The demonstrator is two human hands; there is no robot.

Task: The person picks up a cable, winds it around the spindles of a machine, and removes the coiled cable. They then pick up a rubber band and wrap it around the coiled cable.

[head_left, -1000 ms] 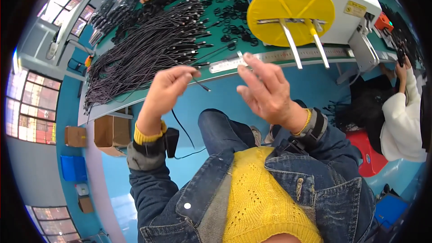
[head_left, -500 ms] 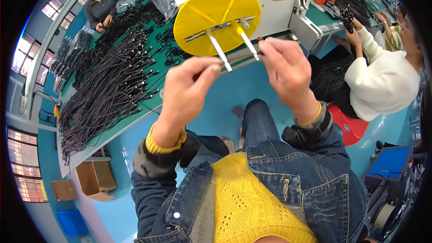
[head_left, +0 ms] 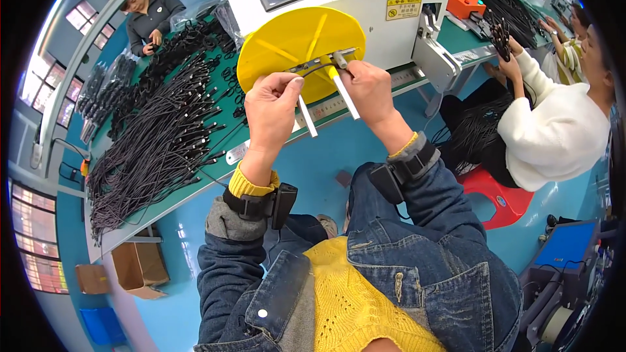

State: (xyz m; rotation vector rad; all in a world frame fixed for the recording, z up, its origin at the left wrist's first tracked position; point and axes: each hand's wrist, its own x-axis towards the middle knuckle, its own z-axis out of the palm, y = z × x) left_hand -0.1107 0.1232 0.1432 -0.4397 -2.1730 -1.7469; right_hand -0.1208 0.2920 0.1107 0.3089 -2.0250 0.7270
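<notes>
A round yellow disc (head_left: pixel 261 52) on a white winding machine (head_left: pixel 372 0) faces me, with a slotted metal bar and two pale prongs sticking out toward me. My left hand (head_left: pixel 270 111) is closed in a pinch just left of the left prong (head_left: pixel 307 117). A thin black cable (head_left: pixel 315 67) curves from its fingertips across the bar toward my right hand (head_left: pixel 372 94). That hand is closed beside the right prong (head_left: pixel 347 99), fingers curled at the grey peg (head_left: pixel 340 59) on the bar. Its fingertips are partly hidden; it appears to grip the cable's other end.
Bundled black cables (head_left: pixel 156 143) cover the green bench (head_left: pixel 202 189) to the left, where a person (head_left: pixel 149 19) works behind. On the right, a person in white (head_left: pixel 548 124) handles cables near a red stool (head_left: pixel 499 202). A metal bracket (head_left: pixel 438 62) juts from the machine's right side.
Both hands have moved in against the disc, the right one leftward to the grey peg. My view has tilted up, bringing more of the machine's screen into sight.
</notes>
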